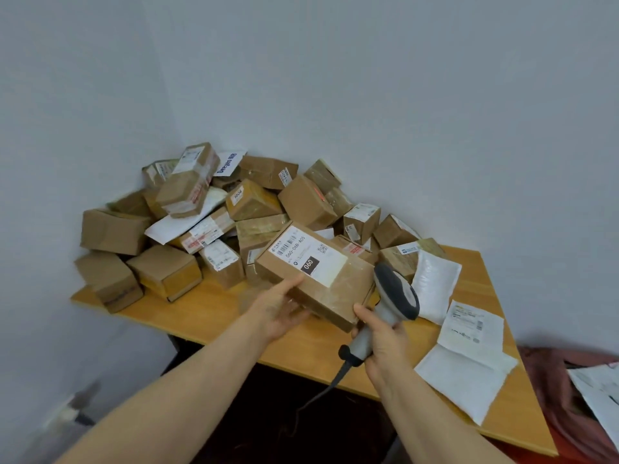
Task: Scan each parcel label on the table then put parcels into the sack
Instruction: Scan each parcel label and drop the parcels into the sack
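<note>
Left hand: the left hand (281, 306) grasps the near left edge of a cardboard parcel (338, 296), thumb on top, fingers underneath.
Right hand: the right hand (382, 333) is wrapped round the handle of a grey barcode scanner (398, 289); its thumb touches the parcel's near corner.
Parcel: held tilted above the counter (207, 313), centre of frame, white label (308, 254) facing up and marked "060".
Scanner: head just right of the parcel; its cable (321, 393) hangs below the counter edge.
Behind: a pile of parcels (214, 216) heaped in the wall corner.
Right: white padded mailers (465, 380) flat on the counter.
Lower right: reddish fabric (566, 406) beside the counter.
</note>
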Tool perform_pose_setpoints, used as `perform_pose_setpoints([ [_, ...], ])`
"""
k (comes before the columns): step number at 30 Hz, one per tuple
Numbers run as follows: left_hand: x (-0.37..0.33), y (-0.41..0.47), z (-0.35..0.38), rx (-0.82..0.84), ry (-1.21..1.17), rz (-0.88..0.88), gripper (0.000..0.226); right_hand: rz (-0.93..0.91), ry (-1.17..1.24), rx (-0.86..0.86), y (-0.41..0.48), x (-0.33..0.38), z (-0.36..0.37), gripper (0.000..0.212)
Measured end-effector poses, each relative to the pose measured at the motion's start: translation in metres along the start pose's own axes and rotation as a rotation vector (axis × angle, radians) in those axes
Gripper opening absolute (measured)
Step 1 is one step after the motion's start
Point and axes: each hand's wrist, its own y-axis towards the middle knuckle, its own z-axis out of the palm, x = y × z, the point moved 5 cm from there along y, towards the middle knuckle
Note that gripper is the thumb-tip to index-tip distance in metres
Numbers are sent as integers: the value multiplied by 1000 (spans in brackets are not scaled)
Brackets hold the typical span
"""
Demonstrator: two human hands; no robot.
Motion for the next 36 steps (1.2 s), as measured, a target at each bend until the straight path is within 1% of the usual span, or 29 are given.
perform_pose_setpoints([
  [2, 18, -1, 10, 29, 131, -100, 44, -29, -8, 3, 0, 0, 5, 27],
  [4, 14, 3, 12, 50, 189, -110, 45, -66, -72, 1, 2, 2, 4, 24],
  [7, -17, 13, -2, -19, 315, 5, 49, -139, -305, 12, 0, 10, -1, 24],
  [10, -48, 23, -19, -135, 482, 109, 42, -167, -498, 150, -10, 17, 8, 18],
  [12, -61, 30, -27, -175, 627, 163, 41, -176, -592, 238, -17, 20, 19, 18],
  [15, -71, 37, -31, -204, 866, 206, 61, -163, -630, 292, -23, 24, 36, 16],
  [17, -73, 39, -31, -208, 941, 226, 71, -144, -602, 304, -25, 27, 45, 13],
  [19, -71, 41, -30, -206, 968, 235, 73, -132, -582, 304, -25, 29, 50, 11],
  [25, -67, 48, -29, -204, 1030, 240, 65, -142, -571, 298, -23, 34, 50, 10],
  [28, -66, 52, -29, -193, 1020, 235, 63, -137, -551, 293, -22, 34, 48, 11],
  [33, -61, 55, -24, -162, 1014, 232, 65, -117, -498, 297, -24, 34, 43, 12],
  [36, -53, 61, -13, -106, 981, 211, 69, -97, -405, 259, -24, 37, 30, 10],
])
